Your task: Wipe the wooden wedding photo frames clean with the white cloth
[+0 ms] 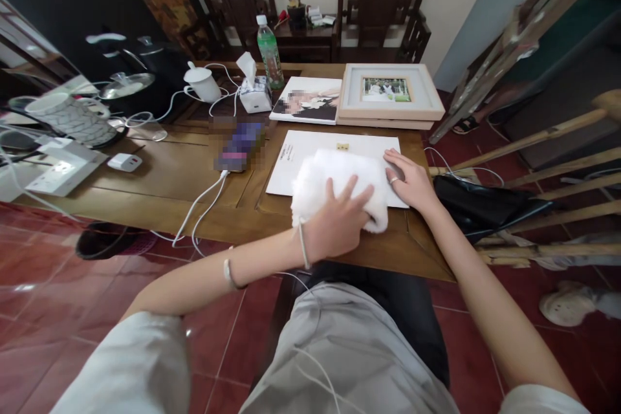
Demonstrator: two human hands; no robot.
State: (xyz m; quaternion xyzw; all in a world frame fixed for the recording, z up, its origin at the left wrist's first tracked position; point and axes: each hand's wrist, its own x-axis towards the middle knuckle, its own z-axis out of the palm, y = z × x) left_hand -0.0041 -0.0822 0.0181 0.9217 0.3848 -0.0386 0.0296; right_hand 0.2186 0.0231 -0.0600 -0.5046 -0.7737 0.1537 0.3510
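Note:
A folded, fluffy white cloth (323, 174) lies over the near part of a white rectangular panel (284, 174), which rests flat on the table. My left hand (339, 220) presses on the cloth from above, its fingers spread apart. At the panel's right edge, my right hand (410, 181) lies flat with the fingers stretched out and a ring on one of them. Just beyond the cloth, a small brass-coloured metal piece (343, 147) sits on the panel. Small dark print shows near the panel's left side.
Behind the panel lie a photo print (310, 100) and stacked framed pictures (422, 94). Left on the wooden table (194, 207) are a phone (241, 145) with a cable, a tissue box (256, 98), a green-labelled bottle (270, 55), a lidded cup (202, 84) and a power strip (72, 171).

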